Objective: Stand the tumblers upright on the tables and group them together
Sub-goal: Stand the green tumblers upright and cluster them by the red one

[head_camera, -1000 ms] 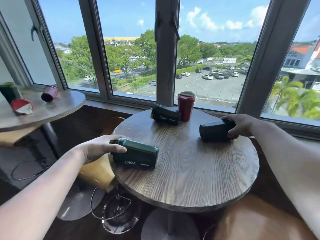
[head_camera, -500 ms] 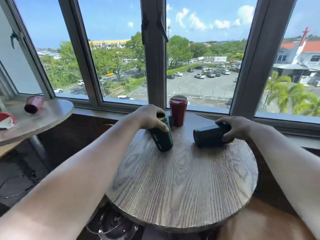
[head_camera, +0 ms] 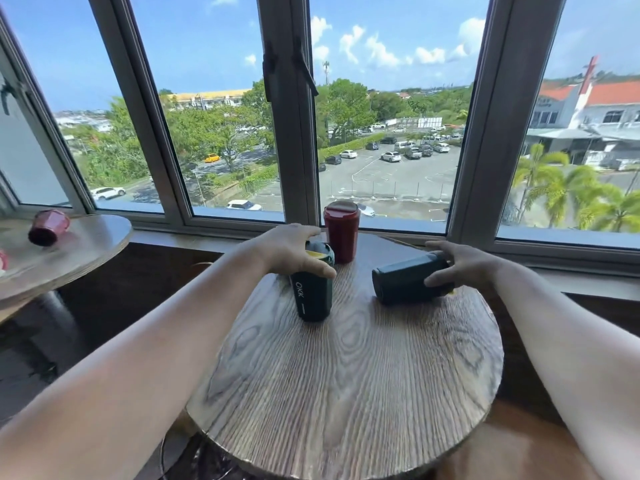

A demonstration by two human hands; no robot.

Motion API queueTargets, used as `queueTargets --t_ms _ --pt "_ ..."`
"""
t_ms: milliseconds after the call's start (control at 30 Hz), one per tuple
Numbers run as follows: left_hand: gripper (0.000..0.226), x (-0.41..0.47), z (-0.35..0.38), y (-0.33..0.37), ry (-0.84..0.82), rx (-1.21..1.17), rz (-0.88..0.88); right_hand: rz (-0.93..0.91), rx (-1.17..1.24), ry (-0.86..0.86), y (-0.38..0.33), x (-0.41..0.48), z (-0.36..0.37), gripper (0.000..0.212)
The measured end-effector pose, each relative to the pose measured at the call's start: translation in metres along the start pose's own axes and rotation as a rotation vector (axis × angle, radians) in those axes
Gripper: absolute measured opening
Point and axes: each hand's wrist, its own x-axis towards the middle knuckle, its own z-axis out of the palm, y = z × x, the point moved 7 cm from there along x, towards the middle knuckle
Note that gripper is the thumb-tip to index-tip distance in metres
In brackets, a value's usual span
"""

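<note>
A dark green tumbler marked OKK [head_camera: 311, 296] stands nearly upright on the round wooden table [head_camera: 346, 393], and my left hand [head_camera: 294, 251] grips it around the top. Just behind it a red tumbler [head_camera: 342, 232] stands upright near the window. To the right a second dark green tumbler [head_camera: 401, 280] lies tilted on its side, with my right hand [head_camera: 460, 265] closed around its far end. A third green tumbler seen earlier is hidden behind my left hand.
A second round table [head_camera: 90, 244] at the left holds a red tumbler [head_camera: 48, 226] lying on its side. The window frame [head_camera: 287, 133] runs right behind both tables. A wooden stool seat [head_camera: 512, 452] sits at the lower right.
My left hand carried the OKK tumbler from the table's left edge to the back and turned it upright beside the red one. My right hand stayed on the lying tumbler and began tipping it.
</note>
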Motion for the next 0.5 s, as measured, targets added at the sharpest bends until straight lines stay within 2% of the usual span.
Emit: queueTargets --t_ms 67,200,400,500 --pt "0.113 -0.009 -0.005 -0.005 0.064 -0.034 -0.036 0.027 0.066 -0.017 0.004 -0.001 0.003 0.116" --pt "0.092 -0.022 -0.003 -0.013 0.160 -0.002 -0.109 0.031 0.108 -0.017 0.013 0.001 0.003 0.099" --pt "0.093 -0.024 0.003 -0.021 0.210 -0.069 -0.114 0.016 0.100 0.006 -0.006 -0.011 0.007 0.084" --pt "0.090 -0.023 0.003 -0.020 0.212 -0.083 -0.110 -0.063 0.021 0.023 -0.033 -0.014 0.009 0.087"
